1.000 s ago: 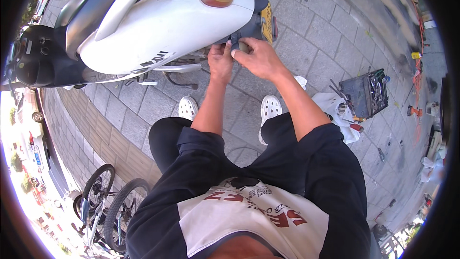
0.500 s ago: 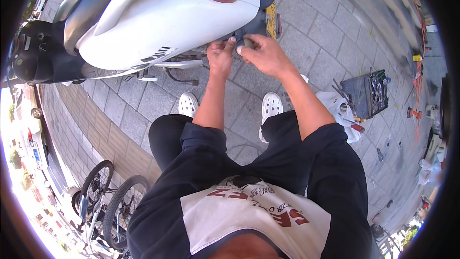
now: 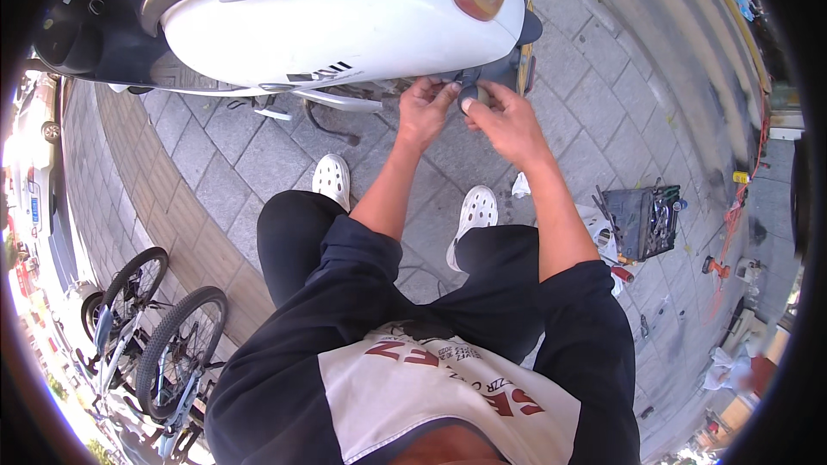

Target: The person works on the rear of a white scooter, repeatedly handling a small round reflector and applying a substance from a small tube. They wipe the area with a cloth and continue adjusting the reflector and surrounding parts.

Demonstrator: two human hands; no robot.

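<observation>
A white electric scooter [image 3: 345, 26] stands across the far side, its tail at the right. Beneath its rear end my right hand [image 3: 508, 120] grips a small dark round piece [image 3: 468, 96] that looks like a roll of black tape. A short dark strip runs up from it toward the scooter's underside. Beside it my left hand [image 3: 425, 112] is closed in a pinch, thumb and fingertips close to the strip. What lies between the left fingertips is too small to make out. The rear wheel area behind the hands is mostly hidden.
An open dark toolbox [image 3: 642, 224] full of tools sits on the paving at right, beside a white plastic bag [image 3: 600, 232]. Farther right lies an orange power drill [image 3: 715, 267] near an orange cord [image 3: 732, 215]. Bicycles [image 3: 177, 353] stand at lower left. The scooter's kickstand [image 3: 332, 129] juts out.
The view has shifted, so the scooter and both hands appear farther right. The hands stay together under the scooter's tail, and the right hand keeps its hold on the dark round piece.
</observation>
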